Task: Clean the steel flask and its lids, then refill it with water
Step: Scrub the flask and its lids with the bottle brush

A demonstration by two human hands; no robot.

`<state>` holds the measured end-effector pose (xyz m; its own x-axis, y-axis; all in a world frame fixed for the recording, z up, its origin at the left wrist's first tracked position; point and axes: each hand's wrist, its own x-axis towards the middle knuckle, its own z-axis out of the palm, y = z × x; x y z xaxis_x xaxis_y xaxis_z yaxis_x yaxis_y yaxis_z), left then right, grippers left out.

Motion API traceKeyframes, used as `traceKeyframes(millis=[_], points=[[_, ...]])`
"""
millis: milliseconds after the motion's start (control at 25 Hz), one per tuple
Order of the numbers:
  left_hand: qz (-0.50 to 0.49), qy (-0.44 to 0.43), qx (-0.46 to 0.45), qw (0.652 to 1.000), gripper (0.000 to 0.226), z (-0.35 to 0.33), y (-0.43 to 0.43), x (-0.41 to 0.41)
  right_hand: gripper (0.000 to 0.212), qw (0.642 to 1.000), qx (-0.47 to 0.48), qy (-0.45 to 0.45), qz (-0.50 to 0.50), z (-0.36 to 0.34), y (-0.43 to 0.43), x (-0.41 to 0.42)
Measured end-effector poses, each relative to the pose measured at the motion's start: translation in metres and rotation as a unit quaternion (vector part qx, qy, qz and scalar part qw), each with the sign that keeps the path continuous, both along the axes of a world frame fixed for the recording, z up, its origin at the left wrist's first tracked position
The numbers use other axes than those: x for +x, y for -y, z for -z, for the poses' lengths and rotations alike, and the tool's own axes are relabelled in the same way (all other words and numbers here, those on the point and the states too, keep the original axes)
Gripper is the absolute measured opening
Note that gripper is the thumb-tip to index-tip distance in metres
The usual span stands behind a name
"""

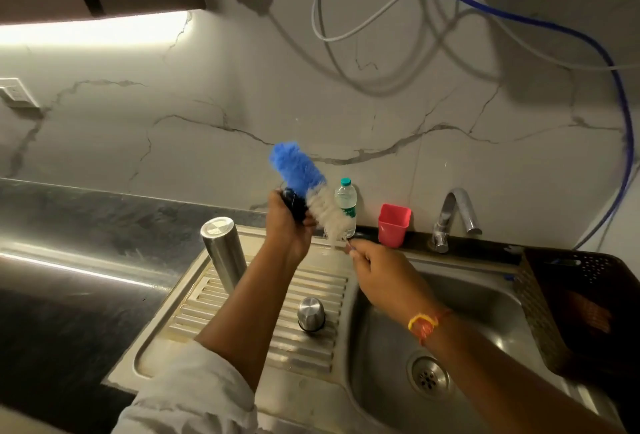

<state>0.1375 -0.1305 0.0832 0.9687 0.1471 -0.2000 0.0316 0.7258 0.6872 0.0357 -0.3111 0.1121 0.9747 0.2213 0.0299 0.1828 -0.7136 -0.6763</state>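
The steel flask [223, 249] stands upside down on the ribbed drainboard [259, 322] at the left. A steel outer lid [311, 314] sits on the drainboard near the sink basin. My left hand [287, 222] grips a small black inner lid [295, 205] above the drainboard. My right hand [377, 272] holds the handle of a bottle brush [304, 184] with blue and white bristles. The bristles lie against the black lid.
The steel sink basin [450, 312] with its drain [428, 375] lies to the right. A tap [450, 218], a red cup [394, 225] and a small plastic water bottle [346, 205] stand along the back. A dark basket [581, 309] sits at the right. Hoses hang on the wall.
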Motion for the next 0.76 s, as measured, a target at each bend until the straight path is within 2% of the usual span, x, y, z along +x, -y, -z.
traceKeyframes(millis=[80, 240, 400, 560, 760], points=[[0.009, 0.007, 0.013, 1.0, 0.035, -0.003, 0.006, -0.003, 0.032, 1.0, -0.004, 0.006, 0.0, -0.006, -0.002, 0.01], [-0.015, -0.008, -0.018, 1.0, 0.03, -0.011, -0.017, 0.005, 0.03, 0.999, 0.002, -0.012, -0.037, 0.005, 0.001, -0.004], [0.017, 0.004, 0.023, 1.0, 0.031, -0.001, 0.008, 0.0, 0.031, 1.0, 0.013, 0.019, 0.002, -0.003, -0.004, 0.013], [-0.013, -0.012, -0.025, 1.0, 0.03, -0.009, -0.018, 0.01, 0.029, 0.999, -0.013, 0.003, -0.039, 0.006, 0.0, -0.003], [0.012, -0.009, 0.02, 1.0, 0.033, 0.001, 0.01, 0.0, 0.029, 0.999, -0.019, 0.032, 0.0, -0.003, 0.0, 0.017]])
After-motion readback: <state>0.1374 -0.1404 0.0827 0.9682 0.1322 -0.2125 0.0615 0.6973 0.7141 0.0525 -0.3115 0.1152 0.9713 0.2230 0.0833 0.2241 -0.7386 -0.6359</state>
